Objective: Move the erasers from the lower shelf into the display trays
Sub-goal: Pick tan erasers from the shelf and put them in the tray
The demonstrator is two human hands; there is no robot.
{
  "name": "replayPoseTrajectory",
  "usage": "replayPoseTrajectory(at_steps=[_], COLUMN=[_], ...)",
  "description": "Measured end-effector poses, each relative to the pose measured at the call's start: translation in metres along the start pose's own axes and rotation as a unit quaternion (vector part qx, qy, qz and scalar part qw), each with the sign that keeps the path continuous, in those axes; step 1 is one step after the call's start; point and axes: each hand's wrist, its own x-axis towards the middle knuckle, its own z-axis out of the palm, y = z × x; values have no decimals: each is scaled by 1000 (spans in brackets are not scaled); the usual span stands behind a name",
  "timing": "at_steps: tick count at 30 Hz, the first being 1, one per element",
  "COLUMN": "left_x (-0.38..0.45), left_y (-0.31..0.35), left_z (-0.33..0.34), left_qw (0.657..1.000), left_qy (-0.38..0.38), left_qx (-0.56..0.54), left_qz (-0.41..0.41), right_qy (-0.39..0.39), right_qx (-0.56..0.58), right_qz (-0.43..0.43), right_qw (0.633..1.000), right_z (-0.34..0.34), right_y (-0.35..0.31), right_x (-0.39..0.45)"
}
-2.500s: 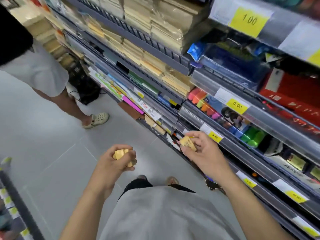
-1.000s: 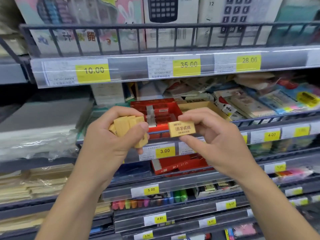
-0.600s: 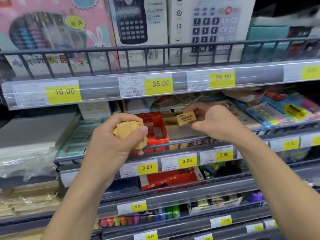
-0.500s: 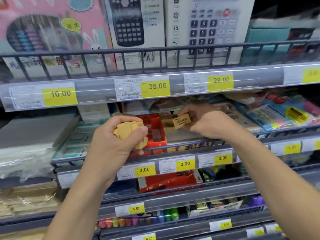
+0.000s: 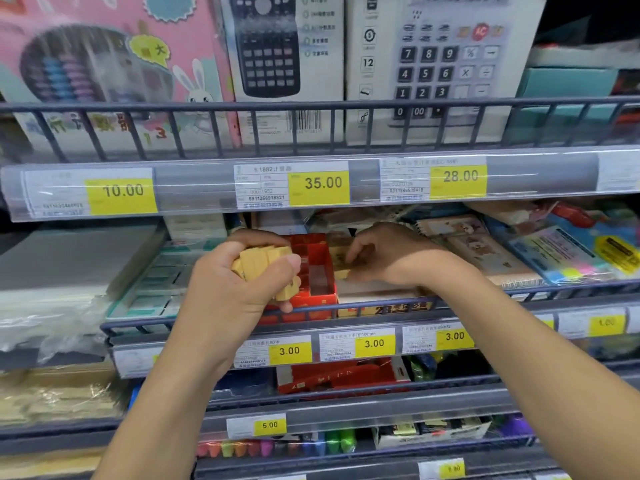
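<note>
Left hand raised in front of the middle shelf, fingers and thumb curled tight round a bunch of erasers: small tan-yellow rectangular blocks, matte, stacked unevenly, one poking out low by the thumb. Right hand reached farther in, over the yellow tray, fingertips pinching a single eraser of the same tan-yellow, only a pale edge visible below the fingers, low inside the tray at its left side. Just left of that, a red tray with dividers, touching the yellow one, partly hidden behind the left hand. Both trays behind a dark wire rail. Below the rail, yellow price tags reading 3.00. Above, calculator boxes on the upper shelf, tags of 35.00 and 28.00. To the right of the trays, notebooks and bright packets, somewhat blurred.
</note>
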Motion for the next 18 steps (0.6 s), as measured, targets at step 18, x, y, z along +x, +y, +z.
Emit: replayPoseTrajectory(at_steps=[18], left_x=[0], left_y=[6], left_z=[-12], left_qw=[983], left_qy=[-104], left_qx=[-128], left_qz=[-81], right_qy=[136], right_qx=[208], right_qz=[-73], right_qw=[966], right_z=[13], right_y=[-63], right_x=[-77])
